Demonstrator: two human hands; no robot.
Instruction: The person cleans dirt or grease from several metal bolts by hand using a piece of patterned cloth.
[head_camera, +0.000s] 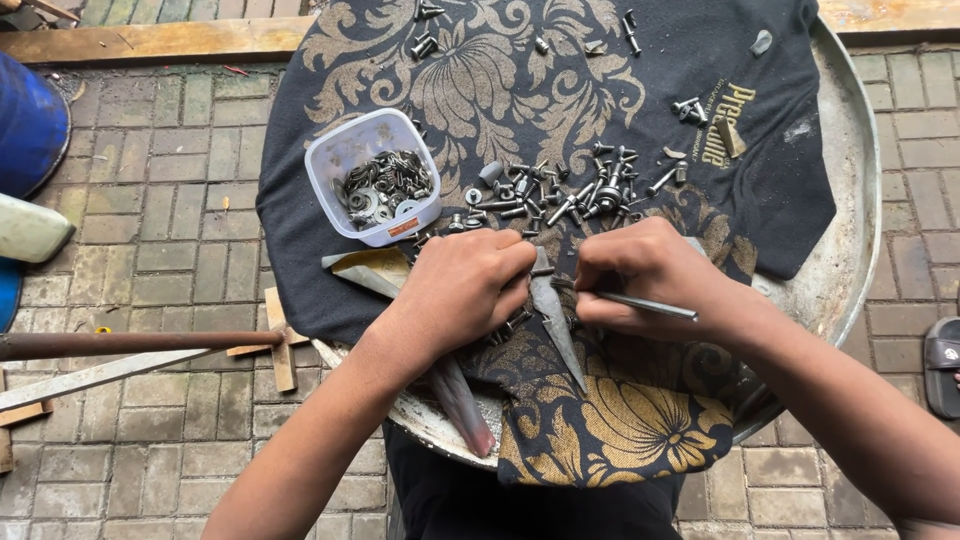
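Far left: blue drum (25, 120) at frame edge, pale container (28, 228) below it, both on the brick floor (150, 180). Rusty rod (130, 342) and a flat metal strip (90, 377) lie across the bricks toward the tray, wood scraps under them.

Surface is a round metal tray (850, 230) covered by a black cloth (480, 90) with gold floral print.

Tub (373, 176), clear plastic, sits on the cloth upper left of the hands, part full of washers and small rings.

Left hand (462, 285) is curled knuckles-up, pressed on the cloth just below the tub; grip closed, but I cannot tell what is in it. A tapered metal blade (555, 320) lies between the 2 hands, point toward the person.

Bolts (570, 195), a loose pile of screws and nuts, sit on the cloth just above both hands; more scattered near the top edge.

Right hand (650, 275) holds a thin metal tool (640, 302) in a tight grip, shaft sticking out right, tip end at the blade beside the left hand.

Far right: sandal (942, 365) on the bricks.
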